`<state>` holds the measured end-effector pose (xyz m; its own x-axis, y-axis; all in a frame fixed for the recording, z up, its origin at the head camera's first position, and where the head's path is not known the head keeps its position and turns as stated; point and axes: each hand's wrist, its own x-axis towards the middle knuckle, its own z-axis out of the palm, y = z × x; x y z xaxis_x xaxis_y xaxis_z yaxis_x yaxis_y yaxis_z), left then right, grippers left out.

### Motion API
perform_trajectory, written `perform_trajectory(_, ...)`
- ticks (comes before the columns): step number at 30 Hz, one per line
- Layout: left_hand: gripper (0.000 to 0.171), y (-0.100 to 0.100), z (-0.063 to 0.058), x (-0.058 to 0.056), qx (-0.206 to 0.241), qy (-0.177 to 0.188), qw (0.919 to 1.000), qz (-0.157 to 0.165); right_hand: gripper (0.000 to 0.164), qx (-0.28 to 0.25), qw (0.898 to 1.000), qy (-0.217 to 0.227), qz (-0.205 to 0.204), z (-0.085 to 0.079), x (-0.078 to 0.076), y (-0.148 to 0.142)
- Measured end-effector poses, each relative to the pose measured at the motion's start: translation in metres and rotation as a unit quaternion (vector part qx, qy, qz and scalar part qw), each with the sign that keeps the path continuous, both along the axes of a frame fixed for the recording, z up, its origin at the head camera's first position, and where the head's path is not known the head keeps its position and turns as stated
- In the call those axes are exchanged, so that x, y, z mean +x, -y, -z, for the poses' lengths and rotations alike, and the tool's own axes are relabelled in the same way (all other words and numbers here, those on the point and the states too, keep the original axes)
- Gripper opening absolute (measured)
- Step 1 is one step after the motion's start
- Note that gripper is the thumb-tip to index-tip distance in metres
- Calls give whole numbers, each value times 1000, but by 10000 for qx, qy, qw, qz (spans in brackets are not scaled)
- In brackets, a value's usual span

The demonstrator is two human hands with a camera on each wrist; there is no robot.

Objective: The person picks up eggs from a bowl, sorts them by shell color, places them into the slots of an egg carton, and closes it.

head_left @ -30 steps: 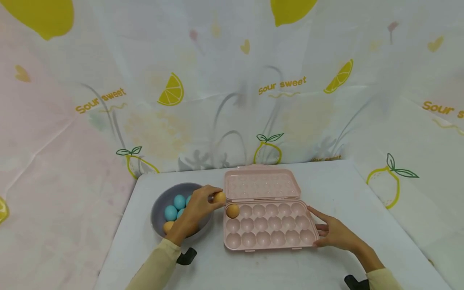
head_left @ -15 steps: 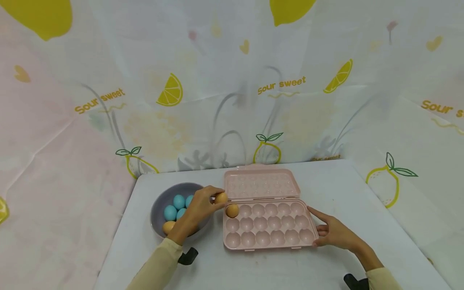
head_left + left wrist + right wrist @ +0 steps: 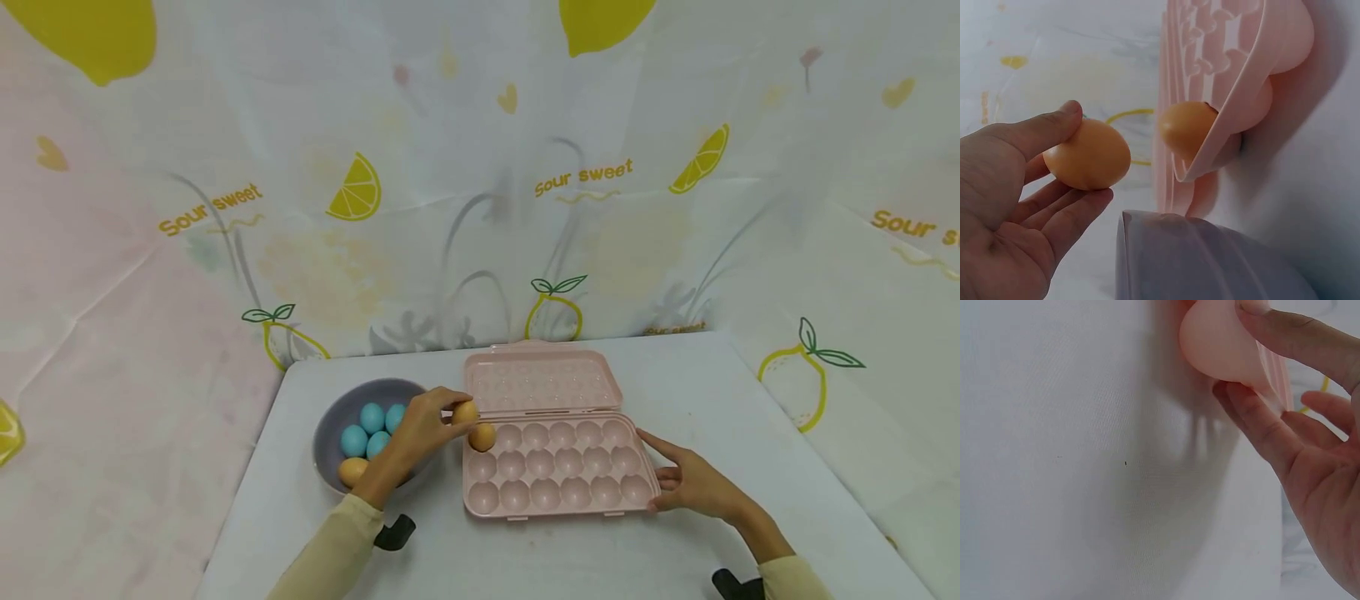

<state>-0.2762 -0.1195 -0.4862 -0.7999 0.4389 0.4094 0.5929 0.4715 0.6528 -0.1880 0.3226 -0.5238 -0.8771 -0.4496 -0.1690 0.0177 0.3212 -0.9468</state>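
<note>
My left hand pinches a brown egg between thumb and fingers, above the far left corner of a pink egg tray. The left wrist view shows the held egg apart from the tray. Another brown egg sits in the tray's far left cup; the other cups hold nothing. At the tray's right end, my right hand holds the edge, with thumb and fingers spread along it. In the right wrist view the thumb lies on the rim and a fingertip touches beside a rounded cup.
A grey bowl left of the tray holds several blue eggs and a brown egg; my left forearm hides part of it. The tray's lid lies folded back toward the lemon-print backdrop. All stand on a white table.
My left hand has moved slightly right with the brown egg, from beside the bowl to over the tray's far left corner. The right hand stays at the tray's right end.
</note>
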Motion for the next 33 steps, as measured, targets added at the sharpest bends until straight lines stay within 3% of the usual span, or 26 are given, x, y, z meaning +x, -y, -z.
perform_trajectory(10,41,-7,3,0,-23,-8,10000,-9,107,62,9983,-483,312,0,-1,5)
perform_trajectory(18,42,-5,8,-1,-42,64,10000,-7,101,-76,9986,-379,363,4,-1,1)
perform_trajectory(23,41,-8,10,-1,-15,0,9997,243,99,-52,9987,-347,379,4,-1,0)
perform_trajectory(33,39,-36,17,-3,71,-22,9979,640,100,-132,9987,-414,277,5,-1,1)
